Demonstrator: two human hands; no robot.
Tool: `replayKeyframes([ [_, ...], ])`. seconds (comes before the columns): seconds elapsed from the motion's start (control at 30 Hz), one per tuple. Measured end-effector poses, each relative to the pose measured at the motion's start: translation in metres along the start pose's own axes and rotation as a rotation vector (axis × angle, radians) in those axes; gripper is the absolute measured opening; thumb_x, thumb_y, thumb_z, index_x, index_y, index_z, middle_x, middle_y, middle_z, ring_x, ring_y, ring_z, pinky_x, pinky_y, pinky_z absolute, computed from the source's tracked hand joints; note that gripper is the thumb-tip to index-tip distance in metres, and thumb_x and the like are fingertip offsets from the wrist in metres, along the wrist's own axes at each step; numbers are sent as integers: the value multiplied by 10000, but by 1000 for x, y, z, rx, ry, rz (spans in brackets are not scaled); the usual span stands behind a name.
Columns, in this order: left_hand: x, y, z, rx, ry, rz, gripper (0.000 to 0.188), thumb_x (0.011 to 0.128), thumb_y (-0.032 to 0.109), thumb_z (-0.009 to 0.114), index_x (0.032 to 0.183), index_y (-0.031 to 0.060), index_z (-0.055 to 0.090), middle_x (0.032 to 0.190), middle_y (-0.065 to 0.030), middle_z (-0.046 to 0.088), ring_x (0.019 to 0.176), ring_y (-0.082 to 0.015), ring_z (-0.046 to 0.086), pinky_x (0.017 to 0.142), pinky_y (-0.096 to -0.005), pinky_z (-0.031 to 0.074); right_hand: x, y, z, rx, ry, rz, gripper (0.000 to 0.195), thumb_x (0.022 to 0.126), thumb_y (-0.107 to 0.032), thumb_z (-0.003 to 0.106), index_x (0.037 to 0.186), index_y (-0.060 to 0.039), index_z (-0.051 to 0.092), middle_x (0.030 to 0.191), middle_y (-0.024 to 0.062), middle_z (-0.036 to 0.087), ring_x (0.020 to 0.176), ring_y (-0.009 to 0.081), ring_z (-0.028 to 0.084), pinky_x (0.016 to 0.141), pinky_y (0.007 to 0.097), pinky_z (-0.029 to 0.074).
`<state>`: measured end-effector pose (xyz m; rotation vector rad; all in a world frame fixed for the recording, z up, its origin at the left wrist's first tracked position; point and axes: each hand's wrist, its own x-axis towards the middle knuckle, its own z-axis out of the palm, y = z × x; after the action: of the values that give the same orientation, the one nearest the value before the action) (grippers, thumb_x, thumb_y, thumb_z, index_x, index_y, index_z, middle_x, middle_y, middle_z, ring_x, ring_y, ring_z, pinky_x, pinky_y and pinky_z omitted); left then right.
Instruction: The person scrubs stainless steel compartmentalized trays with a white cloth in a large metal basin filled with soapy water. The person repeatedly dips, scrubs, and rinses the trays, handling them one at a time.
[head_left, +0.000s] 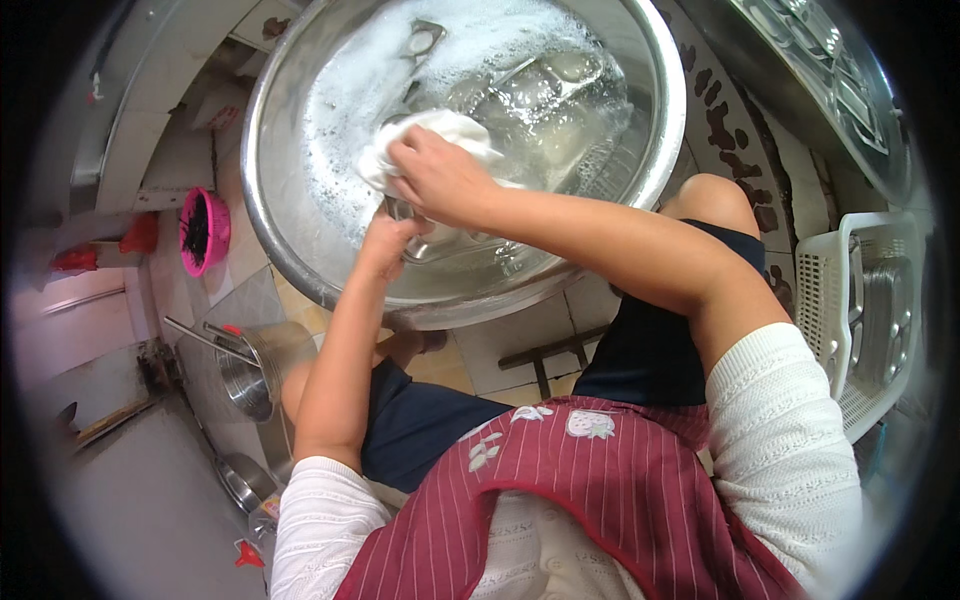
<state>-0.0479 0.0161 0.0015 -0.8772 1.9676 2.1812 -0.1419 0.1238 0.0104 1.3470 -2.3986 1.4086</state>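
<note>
A large round stainless steel basin of soapy water stands before me. Over its near left part, my left hand grips the edge of a metal compartment tray. My right hand presses a bunched white cloth against the tray and hides much of it. More metal trays lie under the water on the basin's right side. White foam covers the left and far parts of the water, where another metal piece pokes through.
At right stands a white plastic basket with stacked metal trays. More trays sit in a metal container at upper right. A pink basket with dark contents and a steel bucket are at left.
</note>
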Motion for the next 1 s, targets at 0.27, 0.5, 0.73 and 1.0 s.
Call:
replayKeyframes([
  [0.27,-12,12,19,148,-72,87,496,596,-9,615,1065,0,454,865,-51,562,741,-135,540,673,-256,443,19,79,-23,-165,27,403,210,726,-165,523,885,-38,576,897,180,556,857,322,548,750,420,451],
  [0.5,-12,0,5,172,-117,30,524,602,-23,607,1102,-8,451,868,-51,570,725,-119,547,670,-245,451,31,38,-28,-126,70,145,233,705,-164,529,890,-27,567,894,173,559,872,317,543,752,416,446],
  [0.73,-6,1,3,139,-85,129,460,671,70,626,1098,0,469,885,-42,571,688,-106,535,644,-230,442,-26,152,-16,-464,-472,734,449,736,-281,569,1079,3,518,970,194,587,924,311,559,800,361,442],
  [1.0,7,2,1,92,36,5,675,811,644,324,1098,57,492,679,36,409,581,-53,356,502,-198,305,20,22,-21,-265,-339,305,215,664,-154,575,804,1,629,895,219,582,851,343,563,706,371,482],
])
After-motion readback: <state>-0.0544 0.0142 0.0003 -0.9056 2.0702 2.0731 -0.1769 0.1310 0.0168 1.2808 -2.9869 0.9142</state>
